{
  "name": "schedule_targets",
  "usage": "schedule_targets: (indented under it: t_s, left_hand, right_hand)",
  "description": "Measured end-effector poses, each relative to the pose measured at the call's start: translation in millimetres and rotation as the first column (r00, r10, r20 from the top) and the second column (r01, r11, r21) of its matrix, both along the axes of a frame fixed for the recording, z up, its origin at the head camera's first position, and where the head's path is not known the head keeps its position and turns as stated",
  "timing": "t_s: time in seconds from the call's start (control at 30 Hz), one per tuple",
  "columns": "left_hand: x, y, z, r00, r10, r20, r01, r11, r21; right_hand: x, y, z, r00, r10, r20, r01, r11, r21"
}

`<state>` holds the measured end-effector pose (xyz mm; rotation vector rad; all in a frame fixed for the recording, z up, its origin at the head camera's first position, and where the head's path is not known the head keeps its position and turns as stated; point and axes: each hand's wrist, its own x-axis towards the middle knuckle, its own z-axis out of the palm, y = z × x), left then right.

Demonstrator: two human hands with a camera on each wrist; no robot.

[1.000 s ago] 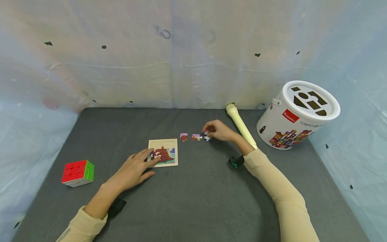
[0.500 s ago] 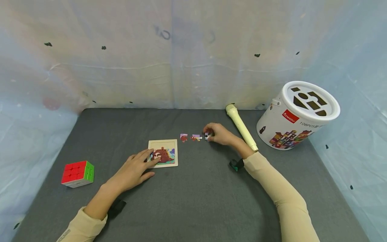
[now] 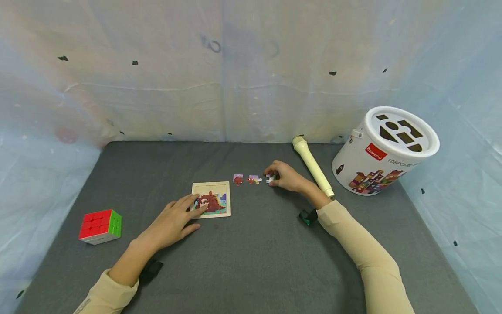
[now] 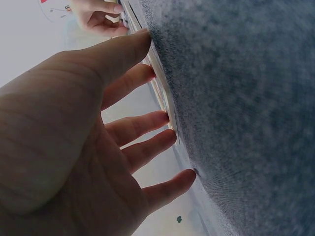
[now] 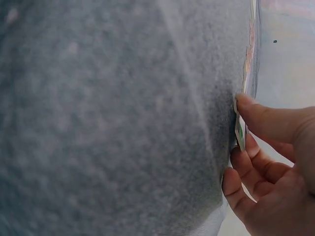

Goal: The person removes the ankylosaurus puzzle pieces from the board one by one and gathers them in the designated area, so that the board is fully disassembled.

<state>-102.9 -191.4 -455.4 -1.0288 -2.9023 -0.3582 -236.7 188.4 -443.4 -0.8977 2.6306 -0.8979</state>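
Note:
My left hand (image 3: 172, 220) rests with spread fingers on the lower left of a small wooden puzzle board (image 3: 211, 185), which shows a partly filled red-brown animal picture. In the left wrist view the fingertips (image 4: 165, 118) touch the board's edge. My right hand (image 3: 288, 176) pinches a puzzle piece (image 3: 269, 178) between thumb and fingers, flat on the table to the right of the board. The right wrist view shows that piece (image 5: 240, 130) edge-on, partly covered by the hand. Two more puzzle pieces, one reddish (image 3: 238, 179) and one purple-topped (image 3: 254, 179), lie in a row left of it.
A cube puzzle (image 3: 100, 226) with red and green faces sits at the left. Behind the right forearm lies a pale yellow microphone-shaped stick (image 3: 312, 165). A white bucket (image 3: 382, 152) with shape holes in its lid stands at the right. Plastic sheeting surrounds the grey table (image 3: 251, 261).
My right hand has shifted slightly down and toward me, and the piece under its fingers has turned and shows more of its face. The left hand stays on the board.

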Motion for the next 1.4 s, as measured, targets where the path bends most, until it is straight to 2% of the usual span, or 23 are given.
schedule_targets:
  t_s: [0.17,0.5,0.77,0.97,1.1,1.23,1.4]
  left_hand:
    - [0.1,0,0.2,1.0,-0.001,0.001,0.001,1.0,0.003]
    - [1.6,-1,0.6,0.999,-0.013,-0.045,0.014,1.0,0.024]
    - [0.2,1,0.7,1.0,-0.024,-0.003,0.024,1.0,0.003]
    - [0.1,1,-1.0,0.999,-0.032,-0.022,0.032,0.999,-0.005]
    - [3.7,2,-0.2,0.999,-0.033,-0.038,0.032,0.999,-0.018]
    - [10.5,3,0.8,0.998,-0.035,-0.053,0.033,0.999,-0.027]
    - [21.3,8,2.6,0.998,-0.036,-0.056,0.034,0.999,-0.034]
  right_hand:
    - [-0.1,1,-1.7,1.0,-0.001,-0.009,0.001,1.0,-0.01]
    - [0.8,1,-2.5,1.0,-0.01,-0.011,0.01,1.0,-0.013]
    - [3.2,2,-2.7,0.999,-0.024,-0.021,0.024,0.999,-0.027]
    - [2.9,3,-4.6,0.999,-0.039,-0.006,0.039,0.998,-0.041]
    - [1.5,4,-5.0,0.999,-0.039,0.0,0.039,0.999,-0.033]
    - [-1.1,0,-1.5,0.998,-0.042,-0.038,0.04,0.998,-0.041]
    - [-4.2,-18,6.5,0.998,-0.02,-0.064,0.014,0.996,-0.092]
